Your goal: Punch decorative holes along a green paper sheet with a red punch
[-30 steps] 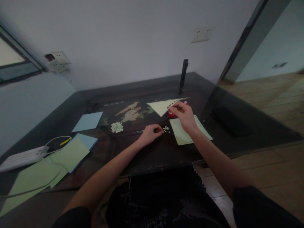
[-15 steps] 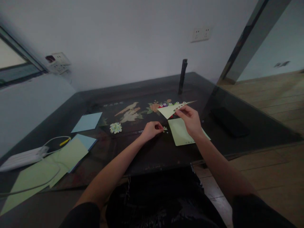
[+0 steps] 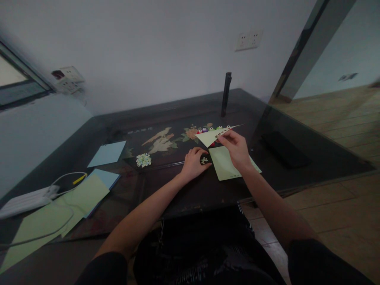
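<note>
My right hand (image 3: 236, 148) pinches a pale green sheet of paper (image 3: 208, 137) with a row of punched holes near its edge, raised at a slant above the table. My left hand (image 3: 196, 163) rests on the dark table with thumb and fingers apart, curved around a few tiny pale paper bits (image 3: 204, 160). Beneath my right hand lies a second pale green sheet (image 3: 221, 162), partly covered by that hand. Behind the raised paper several small colourful objects with white tops (image 3: 211, 129) show only in part.
A small pile of paper bits (image 3: 143, 160) lies left of my left hand. Farther left are a light blue sheet (image 3: 107, 153), green sheets (image 3: 89, 192), and a white power strip (image 3: 28, 201) with its cable. A black upright post (image 3: 226, 95) stands behind; a black phone-like object (image 3: 285, 149) lies right.
My left hand has opened from a pinch, its fingers now spread around the paper bits. My right hand keeps the green paper in nearly the same place.
</note>
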The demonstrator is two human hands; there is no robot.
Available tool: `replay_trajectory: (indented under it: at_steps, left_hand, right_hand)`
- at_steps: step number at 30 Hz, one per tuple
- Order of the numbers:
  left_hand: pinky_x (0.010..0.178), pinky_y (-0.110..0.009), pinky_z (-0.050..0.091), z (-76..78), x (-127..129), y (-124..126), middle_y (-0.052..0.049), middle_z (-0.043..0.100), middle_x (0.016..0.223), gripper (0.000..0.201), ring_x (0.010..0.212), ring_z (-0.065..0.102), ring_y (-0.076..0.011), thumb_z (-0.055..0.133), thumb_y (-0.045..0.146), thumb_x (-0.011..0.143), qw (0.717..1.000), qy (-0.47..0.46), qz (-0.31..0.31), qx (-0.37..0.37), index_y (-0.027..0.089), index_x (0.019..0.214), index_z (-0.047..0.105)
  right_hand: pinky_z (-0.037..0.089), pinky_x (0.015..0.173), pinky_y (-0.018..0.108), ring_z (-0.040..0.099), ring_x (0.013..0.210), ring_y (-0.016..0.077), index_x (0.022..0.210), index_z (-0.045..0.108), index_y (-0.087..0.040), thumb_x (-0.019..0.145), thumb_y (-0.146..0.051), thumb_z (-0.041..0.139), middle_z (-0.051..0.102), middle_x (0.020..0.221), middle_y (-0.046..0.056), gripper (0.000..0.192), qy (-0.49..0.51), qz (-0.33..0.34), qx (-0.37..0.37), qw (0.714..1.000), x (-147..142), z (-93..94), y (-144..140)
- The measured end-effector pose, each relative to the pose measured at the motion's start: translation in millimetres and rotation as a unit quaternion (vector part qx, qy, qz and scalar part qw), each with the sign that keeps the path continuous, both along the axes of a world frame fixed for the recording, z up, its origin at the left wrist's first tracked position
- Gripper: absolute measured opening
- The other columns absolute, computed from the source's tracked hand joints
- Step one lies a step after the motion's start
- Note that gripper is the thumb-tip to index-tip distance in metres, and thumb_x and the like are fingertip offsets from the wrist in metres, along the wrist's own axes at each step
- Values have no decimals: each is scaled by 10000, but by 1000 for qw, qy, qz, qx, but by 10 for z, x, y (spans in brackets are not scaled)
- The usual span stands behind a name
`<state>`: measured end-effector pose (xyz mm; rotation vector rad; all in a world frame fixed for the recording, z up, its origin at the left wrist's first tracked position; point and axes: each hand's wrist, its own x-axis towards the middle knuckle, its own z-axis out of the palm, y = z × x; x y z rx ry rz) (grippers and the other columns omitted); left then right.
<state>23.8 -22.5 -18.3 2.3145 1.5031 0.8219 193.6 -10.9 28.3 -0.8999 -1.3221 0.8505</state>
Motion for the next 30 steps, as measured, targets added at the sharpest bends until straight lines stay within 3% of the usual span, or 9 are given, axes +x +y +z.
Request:
replay_trajectory:
  at_steps: [6,11,13,16,18,20,24,28,30]
  left_hand:
    - [893,-396,413,-1,-39,46,-71,587,1067,304,1019,512,-244,664,231,701,999,-41,-12,-3,206,1000,613]
    - [901,-363,426,29,-90,102,-68,624,1016,201,998,545,-214,613,261,750,977,-207,-18,-49,183,933,636]
    - [844,-342,459,82,-136,124,-78,639,1018,219,971,575,-202,491,314,837,933,-341,-5,-115,167,914,633]
    - [772,-323,495,198,-233,155,-109,646,1050,416,939,612,-193,321,434,910,822,-524,-4,-222,146,928,620]
    - [763,-320,507,269,-293,170,-125,648,1048,518,907,627,-187,286,537,904,767,-581,-10,-271,141,942,617]
    - [770,-317,512,310,-334,179,-122,654,1027,525,877,634,-178,319,581,886,739,-605,-10,-297,149,955,611]
    - [758,-273,508,315,-356,175,-55,657,1018,196,823,631,-130,557,334,842,723,-628,3,-286,194,978,572]
    - [675,-237,503,307,-384,170,-27,662,994,239,738,622,-104,599,159,777,726,-639,35,-251,204,1005,542]
    - [651,-240,501,303,-417,184,-30,671,965,275,714,623,-108,599,143,768,733,-632,46,-249,204,1028,535]
  right_hand:
    - [479,810,355,577,809,164,765,581,-208,743,-337,651,600,816,19,148,16,5,5,1000,-10,-18,-3]
    - [485,804,359,583,795,170,757,585,-213,733,-345,662,607,798,19,155,21,12,11,1000,-9,2,-29]
    - [490,788,356,583,790,173,753,590,-214,727,-352,666,610,797,19,160,15,16,16,1000,-9,31,-56]
    - [491,782,357,581,802,178,748,607,-213,733,-350,664,612,803,24,149,-8,34,26,999,-15,59,-97]
    - [493,783,362,578,812,180,740,612,-211,736,-345,662,608,813,28,142,-31,46,28,998,-22,47,-113]
    - [495,786,367,577,813,180,734,615,-209,738,-337,660,605,823,32,136,-56,60,28,996,-35,14,-117]
    - [503,789,377,590,815,182,777,643,-206,763,-321,633,611,862,45,116,-119,93,33,988,-65,-65,-113]
    - [505,801,417,595,843,216,774,659,-211,714,-314,687,624,854,58,122,-198,79,47,976,-70,-98,-96]
    - [512,800,428,599,871,234,821,662,-213,634,-303,754,639,917,71,226,-199,74,25,977,-49,-93,-76]
